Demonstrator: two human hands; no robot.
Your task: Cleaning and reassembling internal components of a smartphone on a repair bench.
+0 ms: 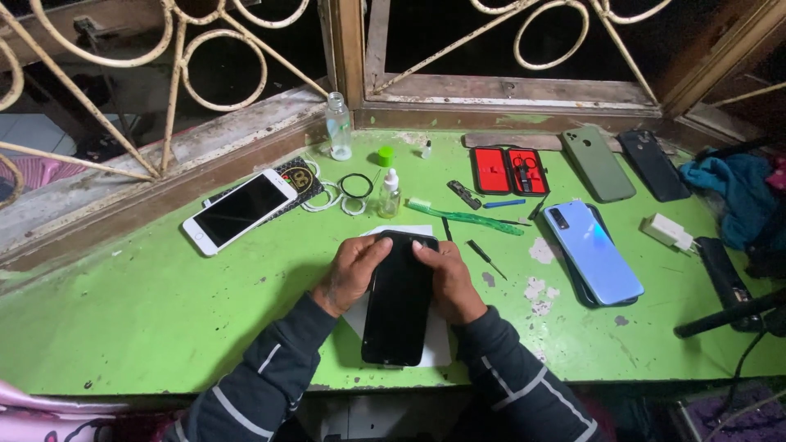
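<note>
Phone (399, 307) runs twelve-to-six between your hands; left hand (352, 274) and right hand (446, 278) clasp its twelve o'clock end equally.

Head view, steeply down, close

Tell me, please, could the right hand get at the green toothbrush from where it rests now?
Probably yes: the right hand rests on the black phone, and the green toothbrush lies just beyond it on the green table, with only a small screwdriver nearby.
</note>
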